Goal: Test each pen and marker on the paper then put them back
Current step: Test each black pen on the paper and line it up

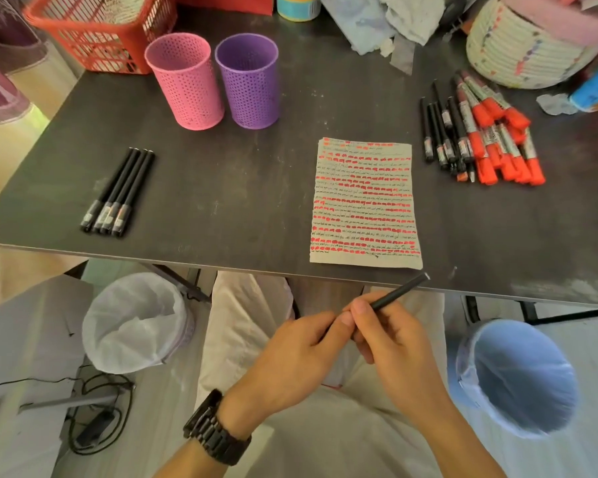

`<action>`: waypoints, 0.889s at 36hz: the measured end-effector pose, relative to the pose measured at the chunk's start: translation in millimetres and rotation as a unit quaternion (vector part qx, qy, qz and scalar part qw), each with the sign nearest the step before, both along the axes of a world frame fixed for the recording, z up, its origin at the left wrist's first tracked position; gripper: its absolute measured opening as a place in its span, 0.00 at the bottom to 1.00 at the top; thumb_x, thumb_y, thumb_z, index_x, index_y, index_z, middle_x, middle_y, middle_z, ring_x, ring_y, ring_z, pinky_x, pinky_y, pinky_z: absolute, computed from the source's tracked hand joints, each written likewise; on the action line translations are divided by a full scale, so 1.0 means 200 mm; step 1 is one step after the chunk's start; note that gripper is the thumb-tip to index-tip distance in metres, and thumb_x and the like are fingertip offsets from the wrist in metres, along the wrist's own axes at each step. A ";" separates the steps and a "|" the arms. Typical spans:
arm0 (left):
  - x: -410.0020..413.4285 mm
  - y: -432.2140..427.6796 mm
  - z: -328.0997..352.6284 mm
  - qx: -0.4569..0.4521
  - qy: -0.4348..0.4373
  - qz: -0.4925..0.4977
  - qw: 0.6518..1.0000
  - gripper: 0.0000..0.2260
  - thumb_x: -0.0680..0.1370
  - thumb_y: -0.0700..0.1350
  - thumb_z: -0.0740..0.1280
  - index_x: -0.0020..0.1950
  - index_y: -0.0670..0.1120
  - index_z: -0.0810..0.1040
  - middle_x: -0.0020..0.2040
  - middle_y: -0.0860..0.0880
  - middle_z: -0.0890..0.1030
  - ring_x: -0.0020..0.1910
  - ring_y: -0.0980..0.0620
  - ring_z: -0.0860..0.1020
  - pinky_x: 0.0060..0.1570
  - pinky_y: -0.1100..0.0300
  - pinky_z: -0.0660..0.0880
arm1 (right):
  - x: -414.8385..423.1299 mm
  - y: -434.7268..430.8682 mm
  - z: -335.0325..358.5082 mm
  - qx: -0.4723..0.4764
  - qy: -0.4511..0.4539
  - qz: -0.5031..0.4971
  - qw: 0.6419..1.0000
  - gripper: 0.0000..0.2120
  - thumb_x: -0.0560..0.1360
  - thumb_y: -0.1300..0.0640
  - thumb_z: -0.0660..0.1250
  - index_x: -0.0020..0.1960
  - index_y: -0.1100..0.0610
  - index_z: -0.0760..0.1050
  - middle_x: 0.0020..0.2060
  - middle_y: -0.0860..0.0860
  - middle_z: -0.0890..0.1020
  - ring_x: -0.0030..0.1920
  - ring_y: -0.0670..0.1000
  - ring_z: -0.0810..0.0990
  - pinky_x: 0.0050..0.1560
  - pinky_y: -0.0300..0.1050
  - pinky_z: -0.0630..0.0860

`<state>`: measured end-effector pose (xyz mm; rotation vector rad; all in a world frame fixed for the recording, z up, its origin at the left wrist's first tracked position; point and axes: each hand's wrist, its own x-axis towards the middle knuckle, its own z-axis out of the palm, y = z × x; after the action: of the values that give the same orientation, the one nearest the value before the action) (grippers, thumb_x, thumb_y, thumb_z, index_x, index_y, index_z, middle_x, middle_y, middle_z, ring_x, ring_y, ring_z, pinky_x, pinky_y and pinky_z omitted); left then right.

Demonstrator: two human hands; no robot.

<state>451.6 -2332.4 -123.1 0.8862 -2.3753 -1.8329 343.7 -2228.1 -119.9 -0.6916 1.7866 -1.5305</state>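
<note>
One black pen (399, 292) is held at lower centre, below the bench (221, 188) edge, gripped by the left hand (301, 353) and right hand (394, 343), seemingly for uncapping. The paper (365, 201) at centre right would be reached next; nothing is seen inside the pink cup (183, 81) and purple cup (247, 81), upper left.

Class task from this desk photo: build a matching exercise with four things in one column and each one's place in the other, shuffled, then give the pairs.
Things
1. pink cup
2. four black pens in a row
3. red-capped markers
4. single black pen

Places
A. heaped right of the paper
B. gripped by the left hand and the right hand
C. next to the purple cup
D. left part of the table

Pairs: 1-C, 2-D, 3-A, 4-B
</note>
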 end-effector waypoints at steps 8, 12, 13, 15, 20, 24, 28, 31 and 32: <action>0.00 0.02 -0.03 0.010 0.038 0.043 0.998 0.27 0.78 0.68 0.59 0.29 0.50 0.66 0.25 0.55 0.61 0.26 0.55 0.61 0.30 0.63 0.59 | -0.02 0.02 0.01 -0.016 0.000 0.000 1.000 0.09 0.79 0.47 0.63 0.42 0.45 0.80 0.30 0.47 0.77 0.29 0.44 0.74 0.33 0.35 0.74; 0.02 -0.02 -0.03 -0.023 0.052 0.025 0.998 0.25 0.75 0.73 0.58 0.32 0.54 0.66 0.27 0.56 0.63 0.28 0.56 0.62 0.30 0.64 0.61 | -0.06 0.01 0.03 -0.047 -0.006 -0.025 0.999 0.09 0.79 0.48 0.64 0.45 0.49 0.81 0.30 0.51 0.79 0.28 0.48 0.74 0.32 0.40 0.75; 0.03 -0.05 -0.01 -0.045 0.054 0.031 0.997 0.23 0.74 0.74 0.59 0.34 0.55 0.65 0.27 0.57 0.65 0.28 0.56 0.63 0.30 0.65 0.62 | -0.09 0.01 0.04 -0.060 -0.011 -0.049 0.997 0.10 0.80 0.48 0.64 0.46 0.50 0.81 0.30 0.52 0.79 0.27 0.50 0.73 0.31 0.40 0.74; 0.03 -0.12 0.01 -0.107 0.061 0.062 0.990 0.19 0.74 0.70 0.62 0.36 0.58 0.65 0.30 0.57 0.71 0.29 0.57 0.68 0.32 0.66 0.65 | -0.15 -0.01 0.07 -0.088 -0.018 -0.097 0.991 0.11 0.81 0.47 0.64 0.47 0.52 0.80 0.32 0.56 0.81 0.26 0.52 0.74 0.31 0.40 0.74; -0.05 -0.32 0.06 -0.317 0.104 0.094 0.938 0.16 0.75 0.58 0.68 0.45 0.68 0.58 0.48 0.57 0.79 0.49 0.56 0.76 0.47 0.61 0.72 | -0.26 -0.10 0.16 -0.110 -0.005 -0.128 0.986 0.09 0.79 0.47 0.68 0.45 0.51 0.79 0.34 0.59 0.83 0.26 0.53 0.77 0.30 0.41 0.75; -0.15 -0.42 0.03 -0.366 0.062 0.025 0.928 0.19 0.76 0.50 0.73 0.53 0.63 0.63 0.64 0.54 0.80 0.70 0.53 0.73 0.68 0.48 0.69 | -0.29 -0.22 0.17 -0.086 0.006 -0.121 0.989 0.10 0.81 0.52 0.67 0.44 0.56 0.77 0.31 0.57 0.83 0.26 0.53 0.80 0.27 0.43 0.76; -0.20 -0.44 -0.03 -0.393 0.041 0.019 0.919 0.21 0.76 0.54 0.70 0.67 0.52 0.73 0.67 0.56 0.78 0.73 0.57 0.69 0.75 0.57 0.57 | -0.32 -0.32 0.17 -0.072 0.039 -0.096 0.992 0.12 0.80 0.50 0.69 0.42 0.56 0.77 0.28 0.56 0.82 0.25 0.51 0.80 0.26 0.40 0.76; -0.20 -0.43 -0.05 -0.401 0.046 0.027 0.915 0.22 0.77 0.58 0.66 0.69 0.54 0.72 0.67 0.57 0.78 0.73 0.60 0.68 0.74 0.64 0.52 | -0.33 -0.39 0.15 -0.059 0.085 -0.097 0.990 0.14 0.77 0.47 0.72 0.36 0.50 0.76 0.26 0.53 0.80 0.24 0.48 0.78 0.26 0.38 0.73; -0.20 -0.43 -0.05 -0.402 0.047 0.030 0.914 0.22 0.77 0.59 0.65 0.69 0.54 0.72 0.66 0.57 0.78 0.73 0.61 0.67 0.74 0.65 0.51 | -0.34 -0.40 0.13 -0.050 0.108 -0.104 0.987 0.15 0.76 0.46 0.73 0.34 0.50 0.75 0.25 0.52 0.79 0.24 0.47 0.78 0.28 0.38 0.73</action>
<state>412.5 -2418.0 -132.8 0.7135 -2.6101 -0.6908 276.3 -2308.7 -93.3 -0.7646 2.0061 -1.7495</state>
